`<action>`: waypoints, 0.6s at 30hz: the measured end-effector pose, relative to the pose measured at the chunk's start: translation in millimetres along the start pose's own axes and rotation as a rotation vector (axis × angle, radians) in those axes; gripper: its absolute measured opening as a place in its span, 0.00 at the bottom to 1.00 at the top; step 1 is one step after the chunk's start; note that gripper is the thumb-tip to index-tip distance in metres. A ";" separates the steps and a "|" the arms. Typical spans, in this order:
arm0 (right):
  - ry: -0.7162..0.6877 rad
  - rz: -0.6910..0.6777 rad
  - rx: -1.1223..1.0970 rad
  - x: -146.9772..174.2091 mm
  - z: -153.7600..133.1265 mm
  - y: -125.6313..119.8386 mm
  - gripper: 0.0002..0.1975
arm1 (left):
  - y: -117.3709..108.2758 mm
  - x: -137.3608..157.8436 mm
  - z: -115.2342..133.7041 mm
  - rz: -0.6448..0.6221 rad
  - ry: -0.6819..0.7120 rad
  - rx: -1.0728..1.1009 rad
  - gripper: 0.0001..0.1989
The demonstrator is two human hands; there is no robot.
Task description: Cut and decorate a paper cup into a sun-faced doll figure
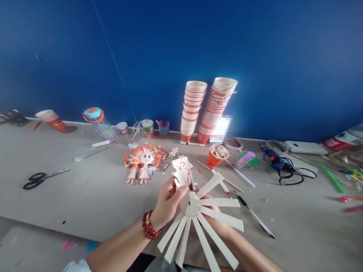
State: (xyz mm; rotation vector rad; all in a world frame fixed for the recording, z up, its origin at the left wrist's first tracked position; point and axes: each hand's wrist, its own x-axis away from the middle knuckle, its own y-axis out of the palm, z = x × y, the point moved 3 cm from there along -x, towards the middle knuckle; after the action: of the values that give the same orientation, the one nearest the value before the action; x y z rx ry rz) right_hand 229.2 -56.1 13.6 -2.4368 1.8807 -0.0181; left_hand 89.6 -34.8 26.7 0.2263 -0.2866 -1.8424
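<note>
A paper cup point(190, 205) is cut into long white strips that fan out from its round base, which faces me. One wider section point(183, 170) bears a red marker outline. My left hand point(167, 202), a red bead bracelet at its wrist, pinches this section at its lower left edge between thumb and fingers. Behind the strips is my right hand point(212, 211), its fingers mostly covered. A narrow blade of scissors point(193, 184) shows against the section's right edge, and the right hand is closed around their hidden handles.
Cut-paper figures point(144, 162) lie behind my left hand. Two tall stacks of cups point(194, 109) lean on the blue wall. Black-handled scissors point(38, 180) lie at left. To the right are a red marker point(219, 180), a pen point(253, 213), an orange cup point(217, 156) and a glue gun point(279, 162).
</note>
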 end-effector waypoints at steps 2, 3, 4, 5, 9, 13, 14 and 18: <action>0.003 -0.021 -0.009 -0.2 -1.1 1.0 0.17 | 0.4 0.0 -1.9 0.008 -0.005 0.019 0.11; -0.002 -0.026 -0.020 -0.3 -2.2 1.3 0.17 | 0.6 0.0 -2.7 0.010 -0.008 0.027 0.11; -0.011 -0.023 -0.033 -0.4 -3.5 1.3 0.17 | 0.7 -0.1 -3.1 0.013 -0.009 0.031 0.11; -0.019 -0.023 -0.045 -0.5 -4.7 1.4 0.17 | 0.9 -0.2 -3.2 0.014 -0.007 0.031 0.11; -0.019 -0.011 -0.062 -0.4 -1.9 1.1 0.16 | 1.6 -0.3 -2.4 0.012 0.002 0.001 0.11; 0.019 0.031 -0.073 1.1 14.9 -0.6 0.17 | 1.6 0.0 -1.3 0.012 -0.003 -0.023 0.12; 0.036 0.046 -0.090 1.3 19.4 -1.1 0.18 | 1.7 0.1 -0.7 0.014 -0.004 -0.025 0.12; 0.075 0.065 -0.239 1.3 28.8 -0.4 0.21 | 3.5 0.0 3.8 0.010 0.002 -0.036 0.12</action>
State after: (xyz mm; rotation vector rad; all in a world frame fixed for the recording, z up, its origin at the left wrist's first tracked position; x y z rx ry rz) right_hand 231.2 -56.0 -15.2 -2.5551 2.1047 0.1265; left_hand 91.6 -35.4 31.5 0.2021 -0.2526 -1.8357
